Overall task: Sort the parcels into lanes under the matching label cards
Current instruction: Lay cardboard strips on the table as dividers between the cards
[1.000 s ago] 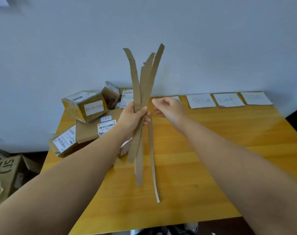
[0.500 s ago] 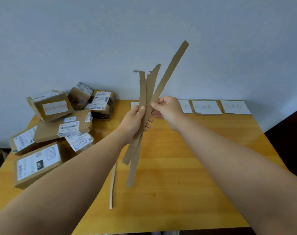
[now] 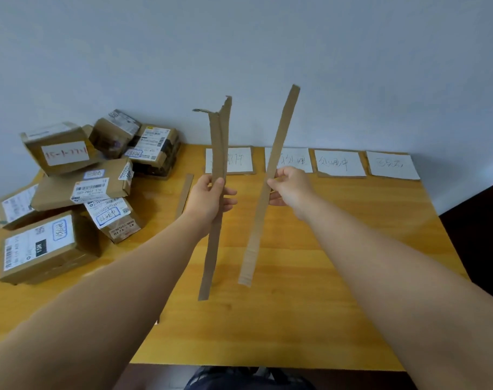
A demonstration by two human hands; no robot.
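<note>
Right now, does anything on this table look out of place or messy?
Yes. The parcels sit in a tilted, overlapping heap at the far left of the table, none under the label cards. One cardboard strip lies loose beside the heap, and the strips in the left hand have ragged, torn tops.

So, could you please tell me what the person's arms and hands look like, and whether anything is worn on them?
Both are bare. The left hand and right hand wear no gloves, and no ring, watch or bracelet shows. The left forearm and right forearm are uncovered as far as the frame reaches; no sleeve is in view.
</note>
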